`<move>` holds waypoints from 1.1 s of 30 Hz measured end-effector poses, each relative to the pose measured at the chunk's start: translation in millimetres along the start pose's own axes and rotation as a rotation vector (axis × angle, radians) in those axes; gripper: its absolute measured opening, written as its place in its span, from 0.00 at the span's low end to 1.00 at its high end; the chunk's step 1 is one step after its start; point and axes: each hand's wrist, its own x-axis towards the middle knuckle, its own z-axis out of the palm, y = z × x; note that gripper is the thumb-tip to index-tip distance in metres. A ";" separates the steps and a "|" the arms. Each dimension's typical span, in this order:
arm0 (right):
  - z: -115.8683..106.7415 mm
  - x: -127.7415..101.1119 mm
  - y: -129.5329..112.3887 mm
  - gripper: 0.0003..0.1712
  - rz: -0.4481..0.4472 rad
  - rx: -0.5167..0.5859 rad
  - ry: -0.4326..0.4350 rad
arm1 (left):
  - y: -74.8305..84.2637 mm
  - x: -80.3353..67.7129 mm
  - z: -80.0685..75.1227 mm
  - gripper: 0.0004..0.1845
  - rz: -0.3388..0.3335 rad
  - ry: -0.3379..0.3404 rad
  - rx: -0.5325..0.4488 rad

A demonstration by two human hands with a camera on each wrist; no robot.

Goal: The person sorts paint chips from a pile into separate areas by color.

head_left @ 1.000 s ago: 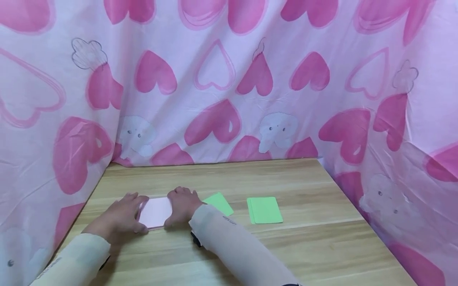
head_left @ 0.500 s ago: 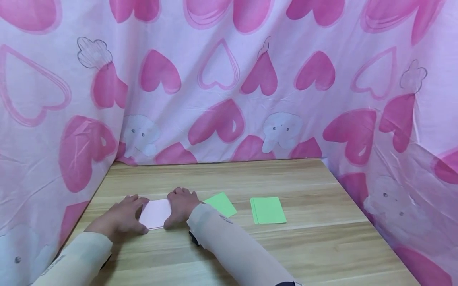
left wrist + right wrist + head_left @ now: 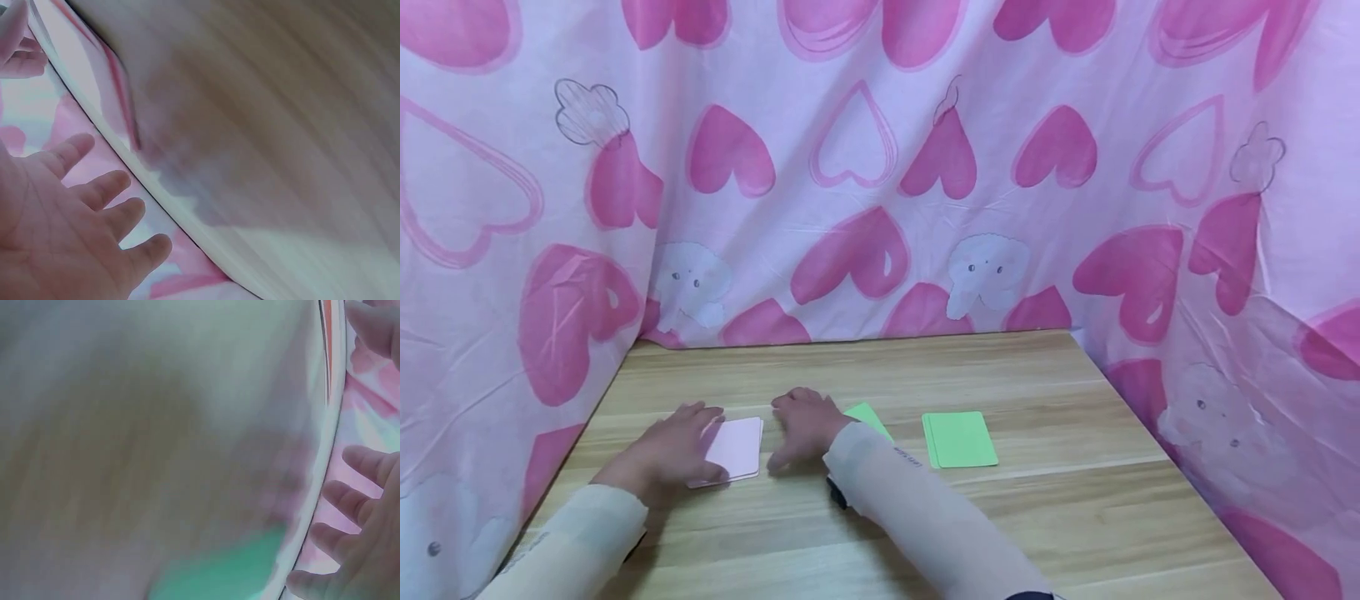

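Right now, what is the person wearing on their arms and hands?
Both arms wear long, snug, cream-coloured sleeves reaching the wrists. The right sleeve has small dark lettering near the wrist, with a dark band under it. The left hand and right hand are bare, without gloves.

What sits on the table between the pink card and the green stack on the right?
In the head view, the right hand and a single green card lie between the pink card and the green stack.

Green cards on wood, hearts all around

A stack of green cards (image 3: 959,439) lies flat on the wooden table (image 3: 1037,517) — well right of a single green card (image 3: 867,417), partly hidden. A pink heart-print cloth (image 3: 865,167) hangs behind and on both sides — small pale elephant figures dot it.
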 end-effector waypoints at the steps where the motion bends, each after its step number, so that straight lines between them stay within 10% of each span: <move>1: -3.3 -4.2 7.2 0.57 0.006 0.006 -0.006 | 3.2 2.1 1.6 0.60 0.023 0.013 0.017; 14: -27.1 -54.3 100.5 0.49 0.109 0.015 -0.087 | 72.1 24.6 18.1 0.52 0.088 0.028 0.013; 25: -26.2 -57.2 109.2 0.53 0.147 0.010 -0.074 | 141.0 56.9 36.6 0.55 0.047 -0.017 -0.006; 33: -18.6 -55.5 109.6 0.51 0.114 0.001 -0.035 | 153.7 69.5 39.6 0.52 0.040 -0.023 0.054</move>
